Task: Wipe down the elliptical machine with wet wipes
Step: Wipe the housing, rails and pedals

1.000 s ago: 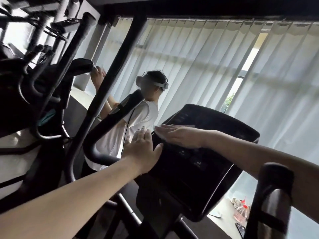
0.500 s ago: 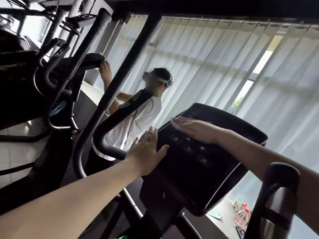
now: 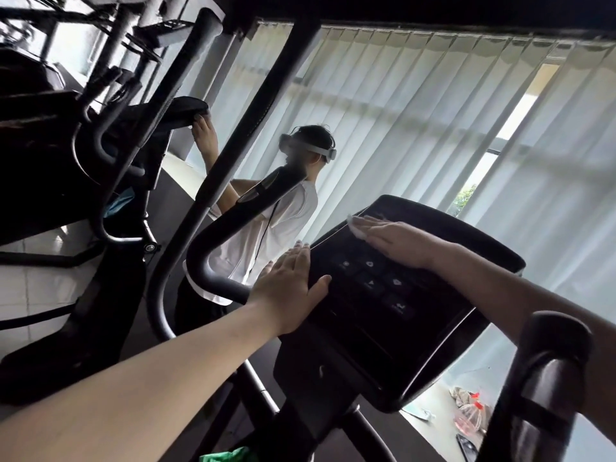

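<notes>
The wet wipe lies flattened under the fingertips of the right hand, at the far top corner of the elliptical's console. That hand is spread flat with straight fingers, pressing the wipe to the panel rather than gripping it. The console's face slopes from there down toward the person, so the button pad sits nearer than the right hand, between it and the left hand. The left hand, also flat, braces the console's left edge, thumb on the face. The next stroke probably pulls back toward the body.
</notes>
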